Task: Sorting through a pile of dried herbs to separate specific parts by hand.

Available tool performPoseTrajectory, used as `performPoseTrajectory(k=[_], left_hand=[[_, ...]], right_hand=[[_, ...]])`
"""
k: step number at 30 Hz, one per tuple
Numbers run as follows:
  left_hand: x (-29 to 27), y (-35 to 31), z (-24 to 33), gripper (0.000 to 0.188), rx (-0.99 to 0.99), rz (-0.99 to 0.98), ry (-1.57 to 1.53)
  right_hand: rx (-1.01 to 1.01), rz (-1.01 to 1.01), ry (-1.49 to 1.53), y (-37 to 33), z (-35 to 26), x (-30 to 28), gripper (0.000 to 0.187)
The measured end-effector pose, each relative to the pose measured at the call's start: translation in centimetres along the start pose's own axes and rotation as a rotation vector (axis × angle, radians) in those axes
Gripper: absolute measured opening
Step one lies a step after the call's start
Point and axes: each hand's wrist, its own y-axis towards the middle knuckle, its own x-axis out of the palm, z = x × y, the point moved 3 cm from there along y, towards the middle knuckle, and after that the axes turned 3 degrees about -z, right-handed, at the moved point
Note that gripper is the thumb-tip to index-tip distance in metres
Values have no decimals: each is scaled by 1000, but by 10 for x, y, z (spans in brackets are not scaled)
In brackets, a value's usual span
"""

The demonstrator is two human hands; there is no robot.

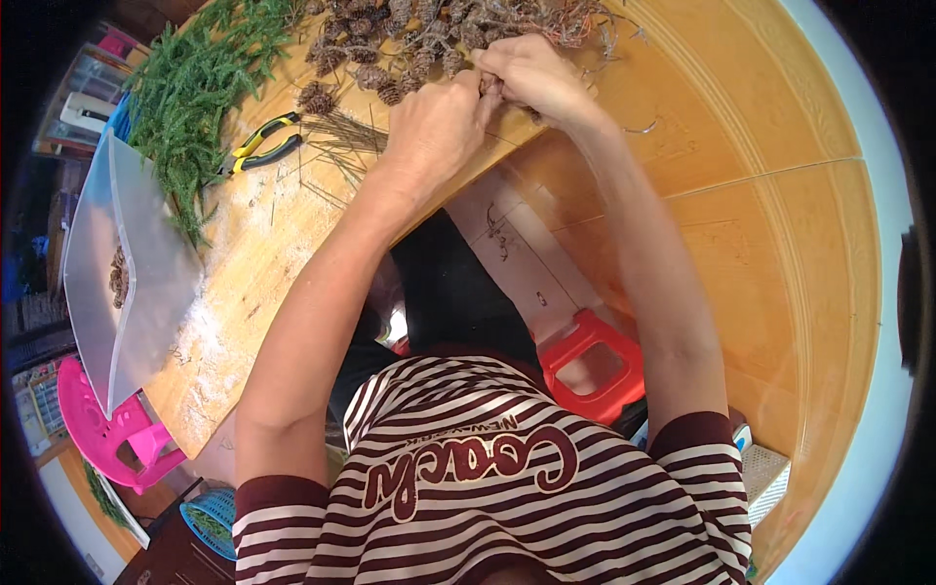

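Observation:
My left hand and my right hand meet at the table's near edge, fingers bent and pinched together. Between the fingertips is something small and brown, mostly covered by the fingers, so I cannot make out what it is. Just beyond my hands lies a heap of brown pine cones. One loose pine cone sits left of the heap. Beside my left wrist, thin dark wire-like sticks are strewn on the wood. Farther left lie pliers with yellow and black handles, their handles spread.
Green needle sprigs cover the table's far left. A translucent plastic bin stands at the left edge, near white powder on the wooden tabletop. Below are a red stool, a pink chair and a blue basket.

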Motion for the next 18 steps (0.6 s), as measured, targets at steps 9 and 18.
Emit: performPoseTrajectory(k=[9,18], left_hand=[[17,-11,-11,38,-193,-65,-623],[31,-47,26,32,-111,-102,-484]], right_hand=[[-3,60,-265,18,4,11,27],[15,157,-204,12,-11,-22,41]])
